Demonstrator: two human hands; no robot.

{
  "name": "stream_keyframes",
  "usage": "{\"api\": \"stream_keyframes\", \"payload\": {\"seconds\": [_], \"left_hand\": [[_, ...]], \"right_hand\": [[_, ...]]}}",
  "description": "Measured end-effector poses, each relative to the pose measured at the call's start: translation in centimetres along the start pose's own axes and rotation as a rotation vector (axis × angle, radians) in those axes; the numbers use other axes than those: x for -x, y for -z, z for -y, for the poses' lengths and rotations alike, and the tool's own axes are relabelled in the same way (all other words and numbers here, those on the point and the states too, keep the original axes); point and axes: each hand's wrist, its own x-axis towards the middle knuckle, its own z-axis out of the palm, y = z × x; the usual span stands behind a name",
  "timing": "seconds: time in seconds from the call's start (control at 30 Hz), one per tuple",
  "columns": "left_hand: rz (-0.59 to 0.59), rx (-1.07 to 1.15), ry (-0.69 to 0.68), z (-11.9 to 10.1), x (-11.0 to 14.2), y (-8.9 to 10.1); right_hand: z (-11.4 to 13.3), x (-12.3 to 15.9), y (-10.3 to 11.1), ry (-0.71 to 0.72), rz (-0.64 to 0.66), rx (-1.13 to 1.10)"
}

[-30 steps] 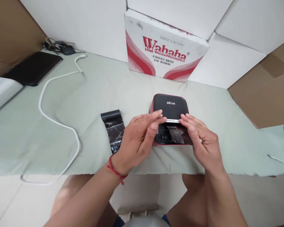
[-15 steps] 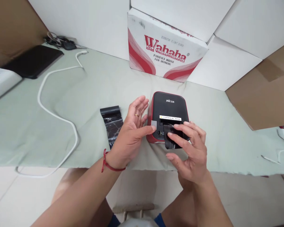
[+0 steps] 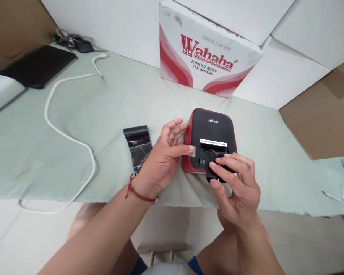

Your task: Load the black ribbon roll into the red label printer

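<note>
A label printer (image 3: pixel 213 128) with a black top and red sides sits on the cloth in front of me. A strip of shiny black film (image 3: pixel 212 162) hangs out of its front slot. My right hand (image 3: pixel 236 183) is closed on this strip, two fingertips on top and the thumb at its lower edge. The thumb of my left hand (image 3: pixel 166 156) rests on the grey tab (image 3: pixel 192 152) at the printer's left front corner. Its other fingers are stretched along the red side. Left of that hand lies a partly unrolled black film roll (image 3: pixel 137 143), its near end hidden by my wrist.
A white cable (image 3: pixel 83 143) winds across the green cloth (image 3: pixel 68 114) and over its front edge. Keys (image 3: pixel 74 41), a black flat device (image 3: pixel 43 65) and a white device (image 3: pixel 2 93) lie at left. A Wahaha carton (image 3: pixel 206 53) and white boxes stand behind.
My right thumb has come up against the lower edge of the film strip. My left fingers have drawn nearer to the printer's side. The view has shifted slightly.
</note>
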Motion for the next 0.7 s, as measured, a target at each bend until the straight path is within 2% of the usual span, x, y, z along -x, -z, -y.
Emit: {"api": "stream_keyframes", "payload": {"seconds": [0.33, 0.53, 0.6, 0.7], "left_hand": [[-0.026, -0.031, -0.001, -0.3, -0.8, 0.1], [0.030, 0.005, -0.050, 0.0, -0.2, -0.2], [0.025, -0.005, -0.057, -0.1, 0.1, -0.4], [-0.065, 0.015, -0.058, -0.5, 0.2, -0.6]], "right_hand": [[-0.4, -0.1, -0.5, 0.018, -0.025, -0.027], [-0.4, -0.4, 1.1, 0.049, 0.103, -0.086], [-0.3, -1.2, 1.9, -0.026, 0.105, -0.146], [-0.5, -3.5, 2.8, -0.226, 0.089, -0.128]]}}
